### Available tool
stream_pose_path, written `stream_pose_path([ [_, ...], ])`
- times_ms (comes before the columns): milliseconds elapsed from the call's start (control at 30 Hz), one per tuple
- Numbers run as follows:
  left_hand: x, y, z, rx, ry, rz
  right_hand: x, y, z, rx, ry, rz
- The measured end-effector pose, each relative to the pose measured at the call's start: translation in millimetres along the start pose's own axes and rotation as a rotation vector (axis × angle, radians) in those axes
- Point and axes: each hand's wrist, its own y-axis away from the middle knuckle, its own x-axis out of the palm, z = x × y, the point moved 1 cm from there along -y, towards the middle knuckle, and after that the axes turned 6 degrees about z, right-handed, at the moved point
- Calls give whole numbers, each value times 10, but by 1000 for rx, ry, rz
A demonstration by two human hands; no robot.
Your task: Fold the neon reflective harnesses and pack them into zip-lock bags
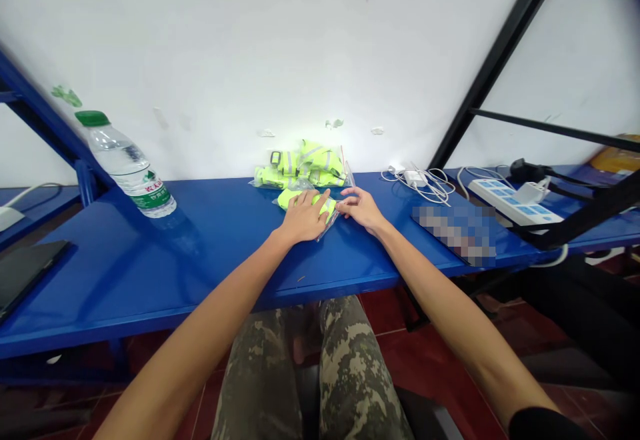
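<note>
My left hand [304,219] lies flat with its fingers spread on a clear plastic bag [286,199] that holds a folded fluorescent yellow strap. At the right edge of this bag, my right hand [364,209] has its thumb and fingertips pinched together on the plastic. Just behind, near the wall, rests a pile of similar bagged yellow reflective straps [323,163]. Grey reflective stripes and a black buckle [275,158] show in that pile. Part of the front bag is covered by my left hand.
On the blue table [225,247], a water bottle [133,167] stands at left, near a dark flat device [27,270]. To the right lie a white charger with cable [415,178], a blurred-out flat object [457,232] and a power strip [515,203]. A black frame post [493,67] rises beyond.
</note>
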Motion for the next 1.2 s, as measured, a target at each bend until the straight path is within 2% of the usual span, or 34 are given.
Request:
stream_pose_path([
  [100,-114,26,-17,-23,-21,-92,22,-9,-10,-60,-3,4],
  [233,-284,-40,-5,-23,-27,-182,46,-1,12,-150,-4,93],
  [300,-322,-117,20,43,5,-136,51,6,27,-165,-25,127],
  [367,-307,-190,48,110,87,-32,49,9,37,-150,-47,124],
  [467,-224,-248,88,72,169,83,31,5,45,-71,-95,58],
  [600,-139,-235,114,-17,138,72,-12,14,85,81,-270,-28],
  [733,-129,-213,125,-45,131,65,-30,47,155,180,-394,-25],
  [1200,-148,-180,120,-90,146,35,-20,43,146,183,-443,3],
])
